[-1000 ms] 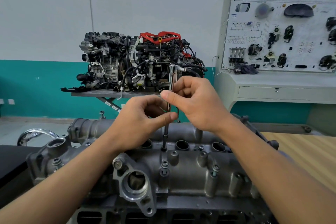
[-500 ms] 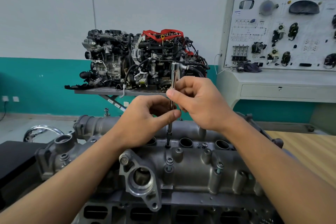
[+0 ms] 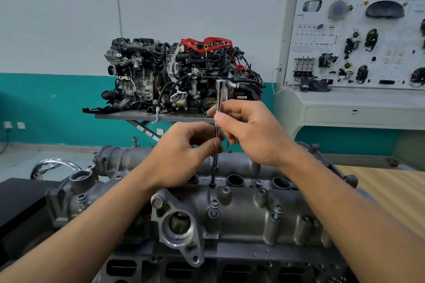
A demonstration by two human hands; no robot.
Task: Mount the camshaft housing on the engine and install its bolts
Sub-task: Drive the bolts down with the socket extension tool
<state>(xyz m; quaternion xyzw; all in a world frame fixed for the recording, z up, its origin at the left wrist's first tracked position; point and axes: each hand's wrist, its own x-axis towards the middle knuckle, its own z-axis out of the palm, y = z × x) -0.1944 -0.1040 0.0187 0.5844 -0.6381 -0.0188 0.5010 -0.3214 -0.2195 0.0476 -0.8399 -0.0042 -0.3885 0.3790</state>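
The grey cast camshaft housing (image 3: 243, 211) lies across the engine in front of me. A long chrome socket extension (image 3: 219, 94) stands upright, its lower tip seated on a bolt (image 3: 212, 183) near the housing's middle. My right hand (image 3: 250, 133) pinches the shaft high up between thumb and fingers. My left hand (image 3: 184, 151) pinches the same shaft just below. Other bolts (image 3: 214, 202) (image 3: 277, 209) stick up along the housing's near side.
A complete engine (image 3: 181, 76) sits on a lift table behind. To the right stands a training panel (image 3: 358, 37) on a grey console, with a wooden benchtop (image 3: 386, 188) beside the engine. A black surface (image 3: 18, 197) lies at the left.
Both hands stay on the extension, which remains on the same bolt. The fingers have shifted slightly around the shaft, and my view has tilted a little.
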